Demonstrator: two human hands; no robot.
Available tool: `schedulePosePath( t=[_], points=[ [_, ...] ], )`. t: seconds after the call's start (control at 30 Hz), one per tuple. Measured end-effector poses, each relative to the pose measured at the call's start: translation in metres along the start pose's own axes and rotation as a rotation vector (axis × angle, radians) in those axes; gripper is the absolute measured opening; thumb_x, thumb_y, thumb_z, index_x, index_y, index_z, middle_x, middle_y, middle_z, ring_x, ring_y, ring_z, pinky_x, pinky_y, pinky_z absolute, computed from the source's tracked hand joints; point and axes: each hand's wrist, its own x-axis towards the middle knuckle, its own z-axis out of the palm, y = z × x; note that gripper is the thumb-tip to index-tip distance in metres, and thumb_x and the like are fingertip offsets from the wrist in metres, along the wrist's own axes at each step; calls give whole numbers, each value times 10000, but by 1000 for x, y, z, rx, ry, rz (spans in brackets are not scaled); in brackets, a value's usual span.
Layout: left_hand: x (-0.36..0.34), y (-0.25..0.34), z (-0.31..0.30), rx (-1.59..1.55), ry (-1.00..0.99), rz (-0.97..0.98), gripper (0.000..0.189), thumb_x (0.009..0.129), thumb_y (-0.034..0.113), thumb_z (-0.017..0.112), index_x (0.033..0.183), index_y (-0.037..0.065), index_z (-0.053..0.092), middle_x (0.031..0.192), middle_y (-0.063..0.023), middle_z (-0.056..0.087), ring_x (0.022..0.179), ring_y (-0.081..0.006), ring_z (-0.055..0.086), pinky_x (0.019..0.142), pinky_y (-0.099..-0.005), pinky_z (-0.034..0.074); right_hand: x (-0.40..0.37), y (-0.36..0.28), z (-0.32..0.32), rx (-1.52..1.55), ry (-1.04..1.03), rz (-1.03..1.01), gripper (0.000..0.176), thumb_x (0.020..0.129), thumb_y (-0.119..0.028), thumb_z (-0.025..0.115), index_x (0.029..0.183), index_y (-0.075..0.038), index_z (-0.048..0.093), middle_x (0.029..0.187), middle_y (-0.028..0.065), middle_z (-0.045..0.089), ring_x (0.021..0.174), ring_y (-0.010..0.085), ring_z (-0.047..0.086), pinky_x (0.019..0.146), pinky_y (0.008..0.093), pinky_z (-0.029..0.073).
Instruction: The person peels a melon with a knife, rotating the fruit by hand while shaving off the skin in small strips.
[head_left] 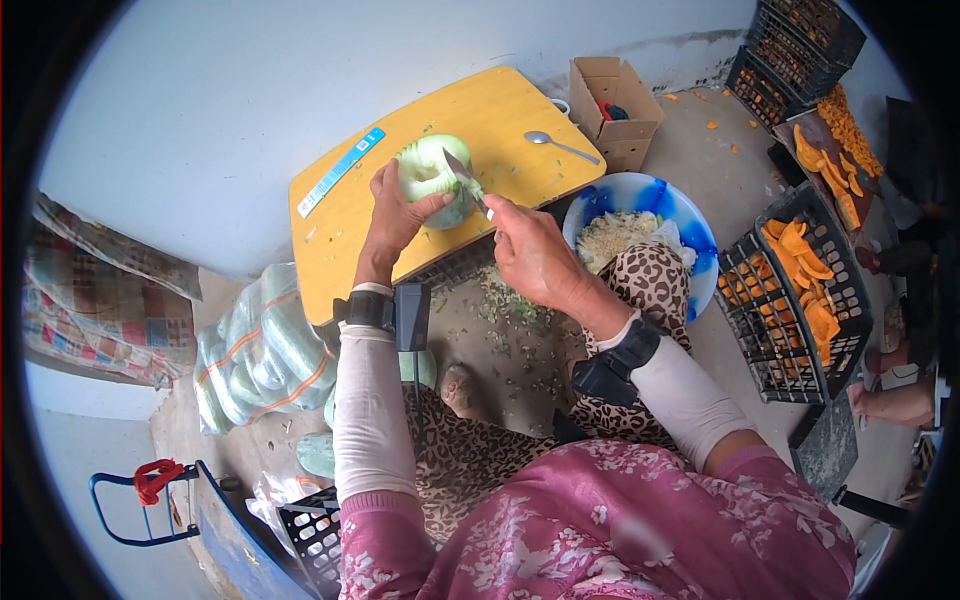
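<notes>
The left hand (393,215) is gripping the melon (430,178) at its near left, while the right hand (535,252), farther from it, is clenching a knife (460,170) slanting far-left against its right side.

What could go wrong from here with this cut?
Knife slip: the left hand grips the pale green melon with its thumb on the blade's side, so a nick seems possible.
Melon shift: it sits near the edge of the yellow table and may tip if that grip loosens.
Spoon: handle reaches the table's edge; a bump might drop it.
</notes>
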Motion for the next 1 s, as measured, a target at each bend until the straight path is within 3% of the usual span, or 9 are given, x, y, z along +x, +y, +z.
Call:
schedulePosePath(
  t=[0.07,0.17,0.27,0.37,0.47,0.57,0.77,0.87,1.0],
  points=[
    [-1,1,1,6,15,5,1184,655,445,907,1474,-104,250,1459,-219,247,1338,-342,384,1096,-397,415,4,-2,-4,3,-24,-9,405,805,64,545,1201,142,512,884,314,629,836,492,614,741,516,509],
    [-2,1,2,15,22,47,939,670,482,865,1363,-9,465,1412,-236,392,1334,-365,315,1116,-457,326,12,-7,-9,-17,-61,-10,382,807,57,541,1180,139,518,863,315,625,829,505,611,723,527,509],
    [-5,7,3,-13,24,69,845,686,473,850,1307,12,509,1379,-225,425,1314,-365,321,1100,-474,329,18,-8,-6,-75,-88,32,341,819,32,537,1145,133,523,843,306,628,843,500,623,733,520,522],
    [-2,5,0,22,-27,34,1126,667,438,902,1465,-67,288,1449,-218,257,1331,-343,378,1094,-402,414,24,-7,2,-153,-131,90,324,833,7,542,1139,110,521,885,292,638,853,486,645,748,517,539],
    [-5,8,3,-15,21,-6,1133,676,418,903,1478,-68,267,1454,-213,253,1335,-344,384,1095,-401,420,30,-16,9,-300,-167,158,335,839,2,547,1156,100,506,953,292,639,855,478,659,765,519,550],
    [-5,8,3,-9,36,-30,1152,673,408,908,1487,-70,247,1458,-208,248,1338,-345,388,1096,-401,424,31,-17,17,-302,-190,222,442,841,11,542,1270,103,487,978,278,614,889,471,622,788,518,511],
    [-7,7,1,26,0,67,1123,663,410,914,1477,-41,285,1456,-201,255,1332,-334,393,1092,-402,425,16,-14,17,-221,-97,155,451,849,21,532,1283,127,476,954,288,606,885,468,607,779,509,499],
    [-9,7,2,-34,8,72,1070,683,415,897,1483,-21,335,1447,-211,328,1373,-347,304,1156,-417,308,10,-11,16,-210,-92,107,431,842,20,531,1252,134,459,999,331,602,887,482,646,759,519,542],
    [-11,14,2,-66,21,29,1113,664,435,902,1483,-44,320,1453,-223,319,1388,-351,291,1168,-417,290,4,-14,16,-247,-134,146,489,835,16,556,1295,130,436,972,306,599,868,470,643,750,516,540]
  ],
)
